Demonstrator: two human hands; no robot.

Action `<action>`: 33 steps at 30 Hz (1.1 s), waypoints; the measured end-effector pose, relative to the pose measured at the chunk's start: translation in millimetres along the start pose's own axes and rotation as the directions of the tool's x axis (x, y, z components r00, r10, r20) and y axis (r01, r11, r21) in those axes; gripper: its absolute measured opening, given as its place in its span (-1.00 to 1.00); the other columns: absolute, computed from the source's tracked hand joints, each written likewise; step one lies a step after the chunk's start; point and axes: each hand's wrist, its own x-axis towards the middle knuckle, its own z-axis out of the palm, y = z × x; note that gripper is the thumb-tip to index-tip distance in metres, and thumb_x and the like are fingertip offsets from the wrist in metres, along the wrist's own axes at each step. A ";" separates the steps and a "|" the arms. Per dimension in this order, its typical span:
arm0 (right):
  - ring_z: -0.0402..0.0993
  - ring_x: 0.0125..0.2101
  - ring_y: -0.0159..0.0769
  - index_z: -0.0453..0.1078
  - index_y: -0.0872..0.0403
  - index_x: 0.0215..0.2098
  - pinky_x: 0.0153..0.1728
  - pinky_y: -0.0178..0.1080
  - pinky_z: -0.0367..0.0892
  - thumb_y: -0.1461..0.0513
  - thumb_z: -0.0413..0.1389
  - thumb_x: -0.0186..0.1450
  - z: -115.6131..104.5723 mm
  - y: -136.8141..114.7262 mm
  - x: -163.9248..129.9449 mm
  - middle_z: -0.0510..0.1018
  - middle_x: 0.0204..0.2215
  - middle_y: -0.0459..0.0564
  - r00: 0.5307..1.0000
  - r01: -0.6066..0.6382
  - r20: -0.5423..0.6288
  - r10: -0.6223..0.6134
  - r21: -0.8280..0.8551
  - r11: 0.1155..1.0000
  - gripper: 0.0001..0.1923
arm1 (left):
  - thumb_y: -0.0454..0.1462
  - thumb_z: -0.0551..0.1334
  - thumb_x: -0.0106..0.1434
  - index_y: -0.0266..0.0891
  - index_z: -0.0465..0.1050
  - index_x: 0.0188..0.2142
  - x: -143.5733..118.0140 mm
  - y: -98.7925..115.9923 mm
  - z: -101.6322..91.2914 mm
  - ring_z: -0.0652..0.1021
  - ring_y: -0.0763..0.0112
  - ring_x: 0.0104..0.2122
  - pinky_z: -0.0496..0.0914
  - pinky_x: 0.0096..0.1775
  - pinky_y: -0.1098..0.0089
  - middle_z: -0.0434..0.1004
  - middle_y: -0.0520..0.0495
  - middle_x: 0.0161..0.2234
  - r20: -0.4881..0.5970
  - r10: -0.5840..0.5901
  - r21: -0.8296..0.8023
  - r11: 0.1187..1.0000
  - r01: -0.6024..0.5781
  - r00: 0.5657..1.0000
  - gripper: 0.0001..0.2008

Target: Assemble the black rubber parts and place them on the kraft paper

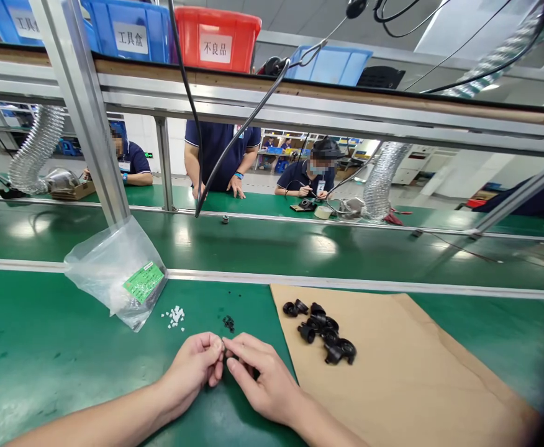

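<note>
Both bare forearms come in from the bottom edge of the frame and meet near the lower middle. The left hand (192,366) lies knuckles up, its forearm running from the lower left corner, with thumb and forefinger pinched together at the tips. The right hand (262,379) reaches in from the lower centre-right, back of the hand up, fingers curled and its fingertips (229,345) pressed against those of the left. The two hands touch at the fingertips.

Bright, even overhead light fills the scene; white glare patches shine on the glossy green bench (43,347). Shadows are soft. Straight rails bow toward the edges, and the lower right corner darkens.
</note>
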 end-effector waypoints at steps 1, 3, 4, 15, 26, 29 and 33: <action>0.44 -0.37 -0.28 0.47 -0.02 0.22 -0.35 -0.25 0.38 0.23 0.01 0.52 -0.5 0.3 -0.1 0.53 -0.26 0.02 1.000 0.007 0.000 -0.007 -0.006 1.000 -0.63 | 0.09 0.42 0.22 -0.26 0.39 -0.40 -0.8 -0.1 0.1 0.23 0.59 -0.67 0.02 -0.55 0.47 0.36 0.11 -0.65 -0.001 -0.002 0.004 1.000 0.002 1.000 -0.52; 0.40 -0.43 -0.33 0.45 -0.04 0.24 -0.38 -0.27 0.37 0.24 0.03 0.50 -1.3 0.9 -0.3 0.54 -0.22 0.01 1.000 0.013 0.018 -0.013 -0.011 1.000 -0.61 | 0.10 0.42 0.21 -0.26 0.38 -0.40 -2.1 -0.8 0.2 0.24 0.59 -0.67 0.03 -0.56 0.48 0.36 0.11 -0.65 -0.001 0.000 0.009 1.000 0.000 1.000 -0.52; 0.39 -0.45 -0.35 0.45 -0.04 0.25 -0.39 -0.28 0.36 0.24 0.04 0.49 -1.5 1.4 -0.3 0.54 -0.22 0.01 0.999 0.015 0.028 -0.015 -0.006 1.000 -0.61 | 0.10 0.42 0.21 -0.26 0.38 -0.41 -2.5 -1.3 0.0 0.23 0.59 -0.67 0.03 -0.56 0.48 0.36 0.11 -0.65 0.001 0.002 0.011 1.000 -0.002 1.000 -0.51; 0.42 -0.41 -0.27 0.56 0.04 0.08 -0.38 -0.25 0.31 0.23 0.04 0.49 -3.4 2.0 2.5 0.53 -0.38 0.00 0.999 0.047 -0.012 -0.047 -0.058 0.997 -0.70 | 0.14 0.40 0.20 -0.23 0.34 -0.41 -1.6 -2.1 0.7 0.23 0.59 -0.68 0.07 -0.56 0.50 0.36 0.12 -0.65 0.007 0.010 0.057 0.998 -0.010 1.000 -0.49; 0.41 -0.55 -0.36 0.61 0.08 -0.30 -0.53 -0.34 0.28 0.25 0.17 0.40 -7.8 5.6 4.1 0.54 -0.49 -0.05 0.944 -0.063 -0.323 0.061 0.007 0.998 -0.83 | 0.21 0.24 0.32 -0.22 0.46 -0.26 -19.4 -0.5 8.5 0.46 0.38 -0.44 0.32 -0.38 0.42 0.51 -0.06 -0.38 0.224 0.133 0.546 0.803 -0.237 0.965 -0.48; 0.41 -0.53 -0.34 0.59 0.07 -0.35 -0.51 -0.34 0.31 0.22 0.19 0.39 -15.6 9.1 6.1 0.52 -0.52 -0.06 0.890 -0.126 -0.434 0.136 0.050 0.991 -0.81 | 0.11 0.29 0.34 -0.10 0.56 -0.04 -28.8 -4.9 13.5 0.50 0.19 -0.17 0.36 -0.13 0.33 0.57 -0.17 -0.11 0.568 0.107 0.668 0.519 -0.533 0.816 -0.59; 0.39 -0.53 -0.34 0.60 0.07 -0.37 -0.52 -0.33 0.31 0.21 0.20 0.38 -18.2 12.0 7.4 0.52 -0.54 -0.07 0.876 -0.148 -0.457 0.154 0.049 0.988 -0.80 | 0.03 0.13 0.49 -0.03 0.58 0.01 -30.6 -15.9 14.2 0.51 0.16 -0.17 0.35 -0.13 0.30 0.62 -0.19 -0.14 0.672 0.007 0.686 0.371 -0.626 0.741 -0.65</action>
